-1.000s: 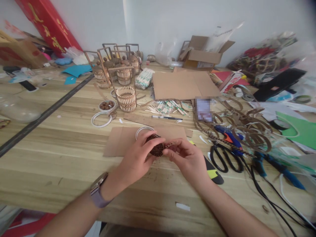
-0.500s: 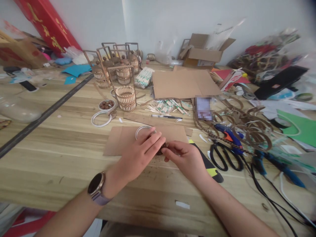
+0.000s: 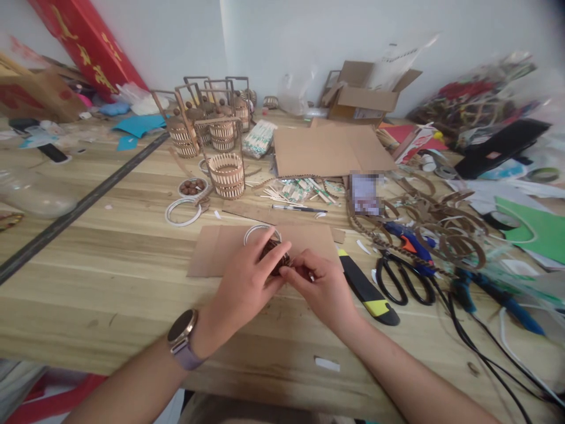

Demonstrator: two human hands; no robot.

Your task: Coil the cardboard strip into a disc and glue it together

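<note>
A small dark brown woven piece [image 3: 274, 255] lies over the cardboard sheet [image 3: 207, 252], partly hidden by fingers. My left hand [image 3: 253, 274] is on it, its fingers bent around the piece from the left. My right hand [image 3: 320, 281] pinches the piece's right edge between thumb and fingers, close to the left fingertips. Just behind the piece, a white ring [image 3: 252, 231] shows in part. To the right of my right hand lies a black and yellow cutter [image 3: 364, 288], beside black-handled scissors [image 3: 408, 282].
Behind stand slatted baskets [image 3: 226, 176] with tall handles, a bowl of brown balls [image 3: 193, 187], white rings [image 3: 183, 212] and a pen [image 3: 299, 208]. On the right are a blue glue gun [image 3: 408, 244], brown strips [image 3: 459, 241], pliers [image 3: 507, 303] and black cables [image 3: 468, 335].
My left fingers have spread and shifted left, uncovering more of the brown piece. My right hand has moved slightly left, still pinching at its edge.
</note>
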